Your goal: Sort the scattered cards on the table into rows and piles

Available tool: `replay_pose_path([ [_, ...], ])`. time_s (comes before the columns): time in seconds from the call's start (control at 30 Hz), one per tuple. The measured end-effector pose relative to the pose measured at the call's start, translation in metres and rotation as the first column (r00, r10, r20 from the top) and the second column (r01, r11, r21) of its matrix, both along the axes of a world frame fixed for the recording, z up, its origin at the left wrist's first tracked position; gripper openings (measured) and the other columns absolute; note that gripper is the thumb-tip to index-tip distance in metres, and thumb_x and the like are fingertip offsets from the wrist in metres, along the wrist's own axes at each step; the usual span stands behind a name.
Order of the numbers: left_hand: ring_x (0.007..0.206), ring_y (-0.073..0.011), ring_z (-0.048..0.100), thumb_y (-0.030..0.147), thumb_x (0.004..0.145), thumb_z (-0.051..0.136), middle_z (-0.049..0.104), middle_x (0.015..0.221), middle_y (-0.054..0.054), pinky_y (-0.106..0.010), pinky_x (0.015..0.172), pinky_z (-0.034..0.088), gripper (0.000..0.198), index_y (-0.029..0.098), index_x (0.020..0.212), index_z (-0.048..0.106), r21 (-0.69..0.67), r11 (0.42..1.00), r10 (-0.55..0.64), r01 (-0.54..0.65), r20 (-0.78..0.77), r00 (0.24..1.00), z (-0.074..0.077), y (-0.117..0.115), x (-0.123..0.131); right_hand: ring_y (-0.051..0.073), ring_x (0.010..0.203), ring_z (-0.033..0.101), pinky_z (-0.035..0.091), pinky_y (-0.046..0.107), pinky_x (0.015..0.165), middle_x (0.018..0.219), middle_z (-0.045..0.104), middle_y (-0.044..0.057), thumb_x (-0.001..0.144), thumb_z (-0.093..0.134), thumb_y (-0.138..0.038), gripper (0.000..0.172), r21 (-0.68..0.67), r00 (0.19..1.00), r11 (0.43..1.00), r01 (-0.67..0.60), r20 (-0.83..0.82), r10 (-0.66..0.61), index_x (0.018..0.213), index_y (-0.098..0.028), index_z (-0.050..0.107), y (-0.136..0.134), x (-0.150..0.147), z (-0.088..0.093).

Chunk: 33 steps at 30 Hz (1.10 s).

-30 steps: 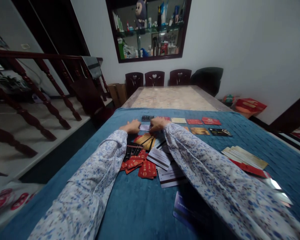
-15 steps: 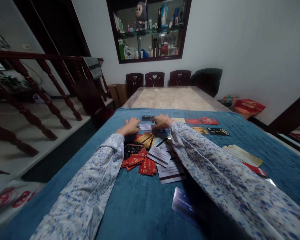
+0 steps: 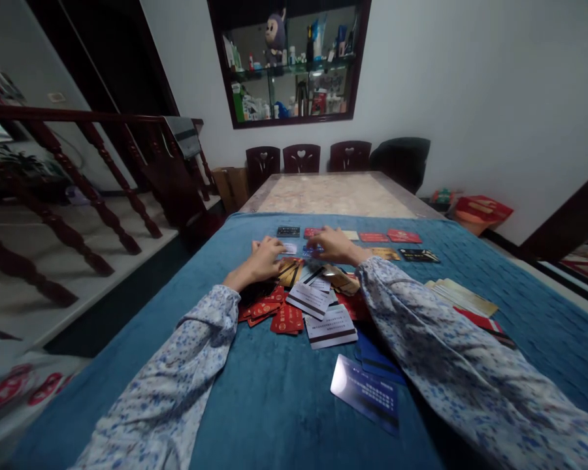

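Note:
My left hand [image 3: 263,258] is over the left edge of a loose card pile, fingers bent and apart, beside a white card [image 3: 290,249]. My right hand [image 3: 334,245] is open, its fingertips at a blue card [image 3: 311,250]; whether they press on it I cannot tell. Below the hands, gold cards [image 3: 290,271], red cards [image 3: 287,318] and white cards with dark stripes [image 3: 331,326] overlap. A shiny purple-blue card [image 3: 365,390] lies nearest me, with darker blue cards [image 3: 378,358] partly under my right sleeve.
Beyond my hands, cards lie in two rows, among them a black card [image 3: 288,232], red cards [image 3: 404,235] and a black-and-white card [image 3: 418,255]. To the right are fanned cream cards [image 3: 463,297]. A blue cloth [image 3: 255,405] covers the near table; chairs [image 3: 301,158] stand behind.
My right hand has shifted right, from the white card to the blue one, uncovering a red card behind. My left hand has drawn back slightly toward the pile. The view has tilted a little.

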<state>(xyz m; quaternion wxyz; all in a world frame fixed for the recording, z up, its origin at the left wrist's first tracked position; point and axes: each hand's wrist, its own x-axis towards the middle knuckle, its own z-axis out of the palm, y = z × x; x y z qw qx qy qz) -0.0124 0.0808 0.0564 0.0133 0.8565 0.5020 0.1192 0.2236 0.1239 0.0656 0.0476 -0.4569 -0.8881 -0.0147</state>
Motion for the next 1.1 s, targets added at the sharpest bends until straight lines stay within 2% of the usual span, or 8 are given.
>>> replay_pose_path([
  [0.13, 0.122, -0.0311, 0.048, 0.021, 0.093, 0.057, 0.067, 0.124, -0.011, -0.049, 0.1, 0.034, 0.022, 0.02, 0.104, 0.076, -0.025, 0.999, -0.047, 0.046, -0.035, 0.998, 0.0, -0.011, 0.016, 0.032, 0.117, 0.053, 0.041, 0.042, 0.092, 0.125, 0.073, 0.011, 0.09, 0.065, -0.021, 0.036, 0.01, 0.999, 0.999, -0.034, -0.026, 0.034, 0.124, -0.026, 0.076, -0.015, 0.01, -0.007],
  [0.27, 0.119, -0.0317, 0.048, 0.021, 0.095, 0.052, 0.068, 0.112, -0.011, -0.048, 0.097, 0.034, 0.023, 0.02, 0.096, 0.075, -0.065, 0.997, -0.05, 0.044, -0.109, 0.993, -0.004, -0.016, 0.031, 0.032, 0.118, 0.053, 0.042, 0.04, 0.09, 0.126, 0.073, 0.012, 0.089, 0.067, -0.017, 0.038, -0.001, 0.995, 0.995, -0.098, -0.025, 0.098, 0.125, -0.025, 0.076, -0.021, 0.018, -0.018],
  [0.4, 0.118, -0.0331, 0.049, 0.024, 0.098, 0.05, 0.069, 0.113, -0.013, -0.05, 0.098, 0.036, 0.026, 0.019, 0.094, 0.075, -0.087, 0.996, -0.015, 0.001, -0.161, 0.987, -0.005, -0.02, 0.046, 0.03, 0.116, 0.054, 0.043, 0.04, 0.091, 0.129, 0.073, 0.009, 0.089, 0.063, -0.015, 0.039, -0.01, 0.988, 0.99, -0.139, -0.072, 0.138, 0.123, -0.025, 0.076, -0.018, 0.022, -0.031],
  [0.53, 0.118, -0.0343, 0.049, 0.023, 0.099, 0.047, 0.069, 0.115, -0.017, -0.054, 0.099, 0.037, 0.032, 0.016, 0.09, 0.077, -0.072, 0.997, -0.02, 0.005, -0.201, 0.979, -0.006, -0.027, 0.055, 0.028, 0.114, 0.055, 0.043, 0.038, 0.094, 0.13, 0.073, 0.008, 0.082, 0.062, -0.007, 0.045, -0.017, 0.971, 0.977, -0.213, -0.11, 0.21, 0.121, -0.024, 0.077, -0.014, 0.026, -0.04],
  [0.67, 0.118, -0.0342, 0.049, 0.019, 0.098, 0.045, 0.069, 0.116, -0.017, -0.052, 0.098, 0.038, 0.035, 0.016, 0.086, 0.078, -0.077, 0.997, -0.03, 0.014, -0.206, 0.978, -0.007, -0.032, 0.06, 0.028, 0.112, 0.057, 0.044, 0.037, 0.093, 0.126, 0.075, 0.008, 0.072, 0.064, -0.002, 0.054, -0.026, 0.96, 0.965, -0.26, -0.117, 0.255, 0.119, -0.023, 0.078, -0.013, 0.03, -0.043],
  [0.8, 0.12, -0.0342, 0.047, 0.018, 0.097, 0.044, 0.068, 0.117, -0.016, -0.052, 0.098, 0.039, 0.035, 0.017, 0.087, 0.078, -0.087, 0.996, -0.027, 0.009, -0.204, 0.979, -0.008, -0.035, 0.063, 0.026, 0.106, 0.061, 0.045, 0.036, 0.094, 0.12, 0.077, 0.009, 0.066, 0.063, 0.001, 0.053, -0.041, 0.943, 0.948, -0.314, -0.132, 0.307, 0.111, -0.021, 0.08, -0.013, 0.032, -0.045],
  [1.1, 0.116, -0.0331, 0.048, 0.017, 0.097, 0.044, 0.068, 0.114, -0.014, -0.049, 0.095, 0.04, 0.034, 0.019, 0.091, 0.077, -0.101, 0.994, -0.066, 0.052, -0.146, 0.987, -0.017, -0.03, 0.062, 0.026, 0.112, 0.067, 0.046, 0.04, 0.103, 0.124, 0.078, 0.007, 0.069, 0.061, -0.001, 0.055, -0.049, 0.931, 0.939, -0.34, -0.157, 0.328, 0.116, -0.023, 0.08, -0.016, 0.032, -0.045],
])
